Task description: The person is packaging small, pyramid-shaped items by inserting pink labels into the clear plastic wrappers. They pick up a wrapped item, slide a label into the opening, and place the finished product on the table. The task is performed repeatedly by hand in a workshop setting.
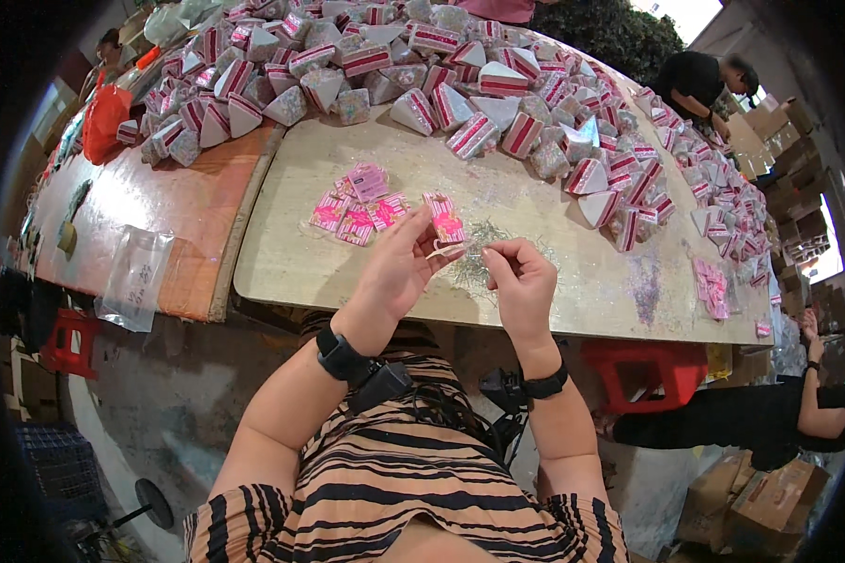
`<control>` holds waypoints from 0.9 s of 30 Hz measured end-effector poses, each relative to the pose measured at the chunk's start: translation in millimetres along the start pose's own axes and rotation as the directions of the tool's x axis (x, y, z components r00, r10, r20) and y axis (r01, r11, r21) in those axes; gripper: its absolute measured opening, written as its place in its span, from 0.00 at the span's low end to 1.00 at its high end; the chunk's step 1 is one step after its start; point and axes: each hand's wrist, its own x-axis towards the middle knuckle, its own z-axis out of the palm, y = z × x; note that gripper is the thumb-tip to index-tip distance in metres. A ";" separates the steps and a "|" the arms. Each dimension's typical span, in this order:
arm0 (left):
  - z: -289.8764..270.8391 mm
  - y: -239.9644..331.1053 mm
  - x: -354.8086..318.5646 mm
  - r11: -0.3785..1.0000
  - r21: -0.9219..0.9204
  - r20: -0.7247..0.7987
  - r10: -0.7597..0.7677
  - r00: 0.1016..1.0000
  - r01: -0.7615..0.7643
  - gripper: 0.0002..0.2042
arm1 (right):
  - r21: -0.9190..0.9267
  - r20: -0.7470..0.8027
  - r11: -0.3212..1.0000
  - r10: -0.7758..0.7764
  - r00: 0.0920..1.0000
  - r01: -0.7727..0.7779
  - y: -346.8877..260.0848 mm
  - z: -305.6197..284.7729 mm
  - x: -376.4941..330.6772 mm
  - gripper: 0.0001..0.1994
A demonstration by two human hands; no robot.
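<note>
My left hand (392,266) is closed on a pink-and-white striped card tag (445,220), held upright between thumb and fingers. A pale loop of cord or ribbon (446,250) hangs at the tag's lower edge. My right hand (524,284) is in a pinch just right of the tag; whatever lies between its fingertips is too small to name. Behind and between the hands is a loose heap of thin silvery pieces (469,271), like pins or short wires. More pink tags (355,225) lie in a cluster to the left of my left hand.
A large heap of cake-slice-shaped pink, white and glittery pieces (471,135) covers the table's far side and right. More pink tags (711,287) lie at the right edge. A clear plastic bag (136,277) hangs over the left table's edge. Red stools (650,375) stand below. Other people work around.
</note>
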 end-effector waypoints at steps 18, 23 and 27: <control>48.7 11.4 -37.6 -0.051 0.769 0.598 0.408 0.690 -0.637 0.04 | 0.043 0.120 0.998 0.047 0.992 -0.052 -27.7 -24.0 -12.7 0.01; 46.3 -2.3 -29.9 0.349 0.780 0.405 0.351 0.844 -0.519 0.02 | 0.355 0.100 0.932 0.040 0.994 -0.073 -13.3 -25.1 -13.5 0.02; 49.8 -6.7 -31.2 0.352 0.799 0.378 0.338 0.862 -0.489 0.02 | 0.527 0.170 0.832 0.095 0.981 -0.172 -4.6 -25.6 -14.6 0.04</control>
